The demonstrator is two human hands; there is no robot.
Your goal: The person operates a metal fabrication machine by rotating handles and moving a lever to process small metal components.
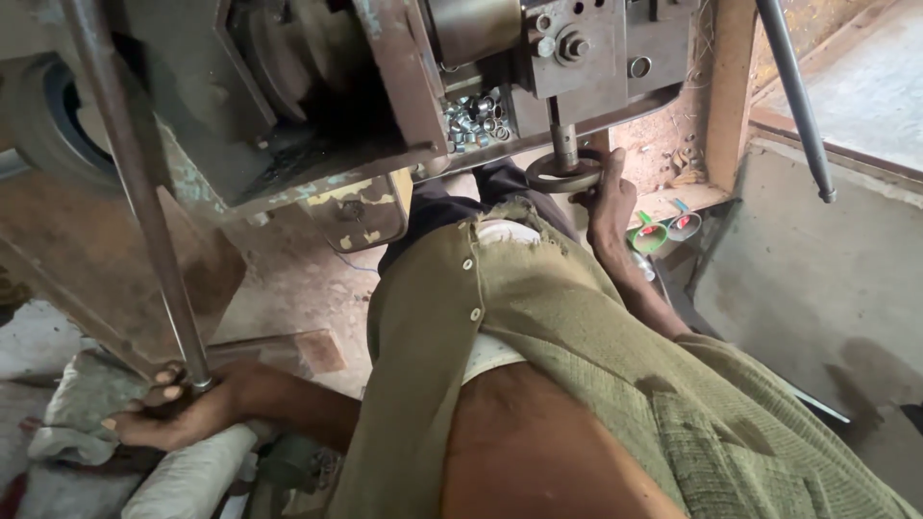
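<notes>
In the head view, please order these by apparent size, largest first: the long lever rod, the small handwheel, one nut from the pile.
1. Long lever rod, though it is nearest the camera.
2. Small handwheel.
3. One nut.

An olive-green woven button shirt [577, 327] fills the near middle. Far left, the grey-green rusty steel machine frame [240, 106] shows flaking pale yellow paint; right, green-rimmed cups [650, 234].
</notes>
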